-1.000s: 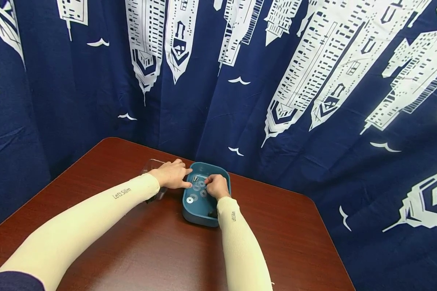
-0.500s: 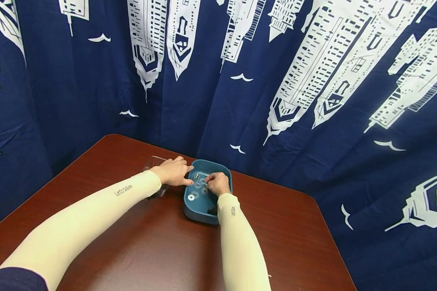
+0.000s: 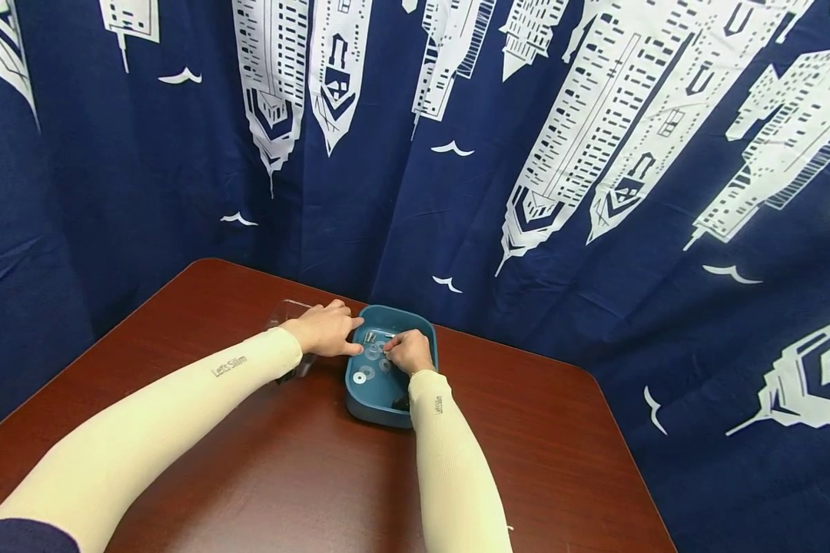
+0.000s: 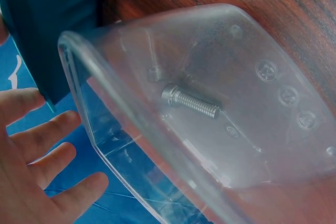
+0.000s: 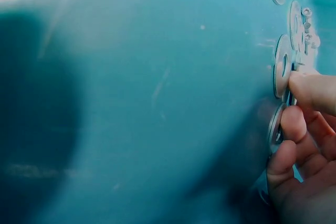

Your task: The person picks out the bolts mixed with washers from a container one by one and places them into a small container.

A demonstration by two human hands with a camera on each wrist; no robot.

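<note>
My right hand (image 3: pixel 410 352) reaches into a blue bin (image 3: pixel 380 415), fingers curled and thumb near the forefinger. Between those fingertips a sliver of a small metal piece (image 5: pixel 288 97) shows; its kind I cannot tell. Flat metal washers (image 5: pixel 282 65) lie around the fingertips, and a few small screws (image 5: pixel 307 38) sit beyond them. My left hand (image 3: pixel 325 330) is at the bin's left rim with fingers spread, holding nothing. Below its wrist stands a clear plastic box (image 4: pixel 262 145). A knurled-head bolt (image 4: pixel 191 102) lies inside that box.
A dark object (image 3: pixel 402 402) lies in the bin's near right corner, partly hidden by my right wrist. The reddish-brown table (image 3: pixel 277 468) extends to a navy curtain (image 3: pixel 360 223) hanging behind it. A white washer (image 3: pixel 360 378) lies at the bin's near left.
My right fingertips have shifted slightly among the washers in the bin. The left hand keeps its place at the rim. The head view has swayed a little.
</note>
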